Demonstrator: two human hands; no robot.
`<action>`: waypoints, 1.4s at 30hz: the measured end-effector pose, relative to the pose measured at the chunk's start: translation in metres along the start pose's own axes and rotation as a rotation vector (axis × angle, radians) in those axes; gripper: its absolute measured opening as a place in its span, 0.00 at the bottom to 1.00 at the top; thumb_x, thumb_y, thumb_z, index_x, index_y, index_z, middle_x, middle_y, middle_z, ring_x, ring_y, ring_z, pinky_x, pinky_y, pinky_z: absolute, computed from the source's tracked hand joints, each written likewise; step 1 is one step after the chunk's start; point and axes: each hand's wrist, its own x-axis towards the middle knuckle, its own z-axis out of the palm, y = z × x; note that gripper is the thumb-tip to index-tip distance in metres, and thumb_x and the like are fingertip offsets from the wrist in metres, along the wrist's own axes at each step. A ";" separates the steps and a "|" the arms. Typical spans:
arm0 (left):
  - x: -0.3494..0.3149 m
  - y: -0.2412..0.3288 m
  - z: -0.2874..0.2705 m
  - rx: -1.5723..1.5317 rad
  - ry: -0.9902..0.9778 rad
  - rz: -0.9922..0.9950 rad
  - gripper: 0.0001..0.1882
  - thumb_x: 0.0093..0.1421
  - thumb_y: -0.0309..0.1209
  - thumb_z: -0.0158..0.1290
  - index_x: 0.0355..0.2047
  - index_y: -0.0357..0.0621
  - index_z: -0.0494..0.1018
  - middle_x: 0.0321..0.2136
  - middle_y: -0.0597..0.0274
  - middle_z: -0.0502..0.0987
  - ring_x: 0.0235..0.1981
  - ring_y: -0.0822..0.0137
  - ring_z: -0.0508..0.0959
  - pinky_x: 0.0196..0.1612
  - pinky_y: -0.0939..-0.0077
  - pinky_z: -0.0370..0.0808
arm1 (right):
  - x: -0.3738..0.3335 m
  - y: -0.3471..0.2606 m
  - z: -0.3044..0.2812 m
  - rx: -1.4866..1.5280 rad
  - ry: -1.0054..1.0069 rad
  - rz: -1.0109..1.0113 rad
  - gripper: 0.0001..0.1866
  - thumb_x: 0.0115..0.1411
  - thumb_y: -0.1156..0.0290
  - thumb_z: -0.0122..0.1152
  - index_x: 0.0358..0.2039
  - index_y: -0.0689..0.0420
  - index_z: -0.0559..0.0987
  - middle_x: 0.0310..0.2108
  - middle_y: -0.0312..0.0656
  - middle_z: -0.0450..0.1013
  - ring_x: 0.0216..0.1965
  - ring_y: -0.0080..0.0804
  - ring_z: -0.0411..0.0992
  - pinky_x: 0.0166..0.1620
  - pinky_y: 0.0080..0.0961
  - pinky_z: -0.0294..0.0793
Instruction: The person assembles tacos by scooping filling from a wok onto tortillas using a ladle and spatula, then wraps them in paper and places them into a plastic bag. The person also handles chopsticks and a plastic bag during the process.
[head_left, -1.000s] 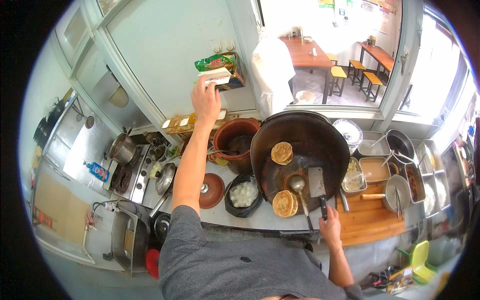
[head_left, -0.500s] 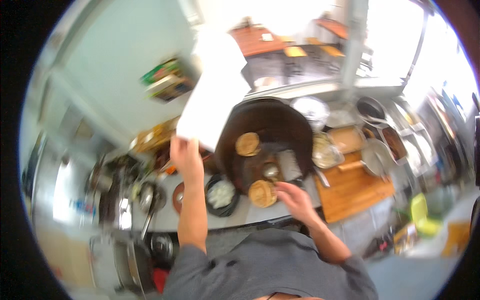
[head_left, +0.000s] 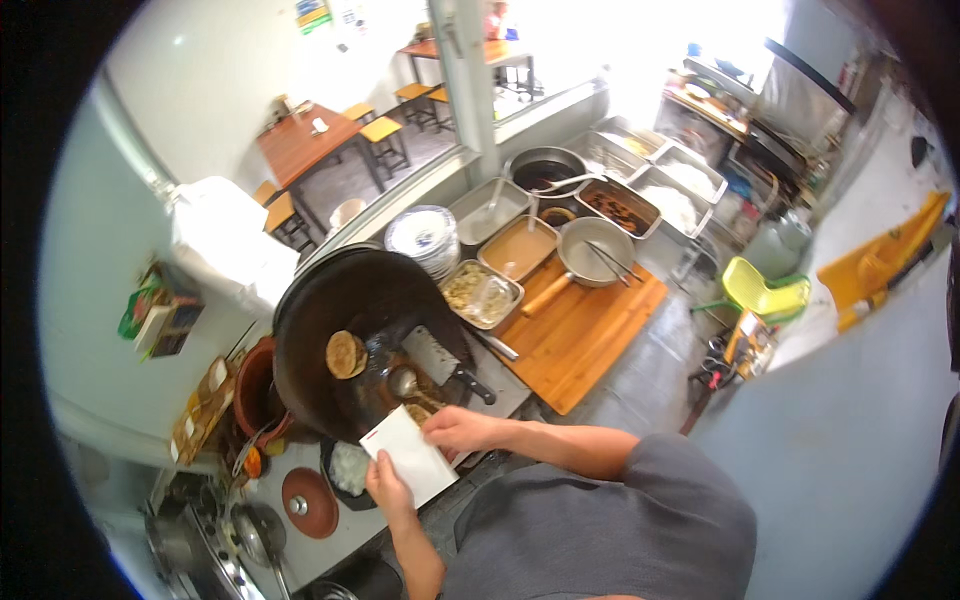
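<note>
My left hand (head_left: pixel 390 487) grips a white paper bag (head_left: pixel 412 460) by its side, near the front rim of a large dark wok-like pan. My right hand (head_left: pixel 465 430) is closed at the bag's upper edge, its fingers on a round browned flatbread (head_left: pixel 415 411) that shows only in part. Another browned flatbread (head_left: pixel 346 355) lies in the large dark pan (head_left: pixel 310 300). Beside it in the pan are a metal ladle (head_left: pixel 404 382) and a cleaver (head_left: pixel 436 357) with a black handle.
A wooden board (head_left: pixel 590 345) carries a saucepan (head_left: pixel 595 250) with chopsticks on it. Trays of food, including a chopped filling (head_left: pixel 480 293), and stacked plates (head_left: pixel 422 236) line the back. White bags (head_left: pixel 235 240) hang at left. A brown lid (head_left: pixel 310 502) lies left of a black bowl (head_left: pixel 348 468).
My left hand has come down from the hanging white bags with a paper bag. My right hand has brought the flatbread up against it. The view has turned to the right.
</note>
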 end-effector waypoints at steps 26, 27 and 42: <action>-0.033 -0.099 -0.039 -0.137 0.018 -0.436 0.23 0.78 0.43 0.41 0.41 0.37 0.78 0.37 0.60 0.82 0.35 0.67 0.82 0.42 0.71 0.78 | -0.003 0.089 0.046 0.059 -0.261 0.126 0.35 0.71 0.52 0.60 0.68 0.65 0.67 0.62 0.44 0.71 0.62 0.32 0.67 0.64 0.40 0.67; -0.029 -0.108 -0.046 -0.032 -0.005 -0.415 0.24 0.78 0.43 0.40 0.40 0.37 0.78 0.38 0.60 0.83 0.36 0.67 0.81 0.42 0.70 0.77 | -0.005 0.084 0.042 -0.017 -0.216 0.240 0.29 0.71 0.57 0.60 0.64 0.66 0.72 0.55 0.44 0.75 0.56 0.28 0.71 0.59 0.34 0.71; 0.057 -0.067 -0.076 0.837 -0.482 0.135 0.20 0.74 0.37 0.45 0.37 0.31 0.79 0.69 0.37 0.64 0.64 0.43 0.71 0.65 0.60 0.67 | 0.069 0.158 0.016 0.401 0.554 0.086 0.28 0.63 0.67 0.69 0.58 0.66 0.70 0.45 0.42 0.78 0.44 0.28 0.76 0.44 0.24 0.72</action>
